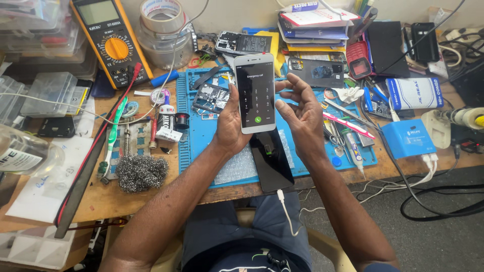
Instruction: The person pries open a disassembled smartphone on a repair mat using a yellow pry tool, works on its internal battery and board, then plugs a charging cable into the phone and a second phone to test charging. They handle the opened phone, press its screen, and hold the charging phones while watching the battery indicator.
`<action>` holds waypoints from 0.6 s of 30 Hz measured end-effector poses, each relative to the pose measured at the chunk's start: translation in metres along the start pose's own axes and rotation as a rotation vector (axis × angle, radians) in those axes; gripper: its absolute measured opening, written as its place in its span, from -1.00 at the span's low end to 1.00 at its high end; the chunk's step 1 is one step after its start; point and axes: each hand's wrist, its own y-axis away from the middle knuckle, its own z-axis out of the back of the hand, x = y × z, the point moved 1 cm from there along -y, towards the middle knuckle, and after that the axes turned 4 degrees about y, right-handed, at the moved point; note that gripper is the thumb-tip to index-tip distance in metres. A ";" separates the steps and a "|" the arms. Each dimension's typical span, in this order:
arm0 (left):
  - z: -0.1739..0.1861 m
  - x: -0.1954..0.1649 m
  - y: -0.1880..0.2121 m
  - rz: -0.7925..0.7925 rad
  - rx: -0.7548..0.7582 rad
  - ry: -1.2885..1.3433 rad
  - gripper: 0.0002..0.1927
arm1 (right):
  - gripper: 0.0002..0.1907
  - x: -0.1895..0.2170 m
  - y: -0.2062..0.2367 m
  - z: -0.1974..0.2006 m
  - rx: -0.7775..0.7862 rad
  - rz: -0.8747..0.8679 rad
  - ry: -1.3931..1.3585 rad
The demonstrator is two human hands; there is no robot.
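Left hand: closed round the lower left edge of a white phone, thumb on the side, holding it upright with its lit dial-pad screen turned toward the head camera, apparently so it can be read. Right hand: open, fingers spread and loosely curled, holding nothing, just right of the white phone and not touching it as far as can be seen. Below the white phone: a black phone lying flat, screen up, on a blue work mat, with a white cable plugged into its bottom end and hanging off the bench edge. Left of the white phone: an opened phone frame on the mat; further left a small bottle, a green toothbrush and a wad of steel wool on the wooden bench. Upper left of the white phone: a yellow meter and a tape roll. Right of the white phone: tweezers and a pink-handled tool, kept within reach, and a blue box.
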 end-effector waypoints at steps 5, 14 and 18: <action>0.013 0.006 0.002 -0.016 -0.017 0.098 -0.35 | -0.54 -0.005 -0.006 -0.005 0.027 -0.104 -0.187; 0.018 0.017 0.004 0.045 -0.035 0.145 -0.47 | -0.66 -0.012 -0.014 0.005 0.197 -0.196 -0.345; -0.005 0.015 0.004 0.136 -0.049 -0.106 -0.38 | -0.71 -0.039 0.003 0.032 0.202 -0.208 -0.428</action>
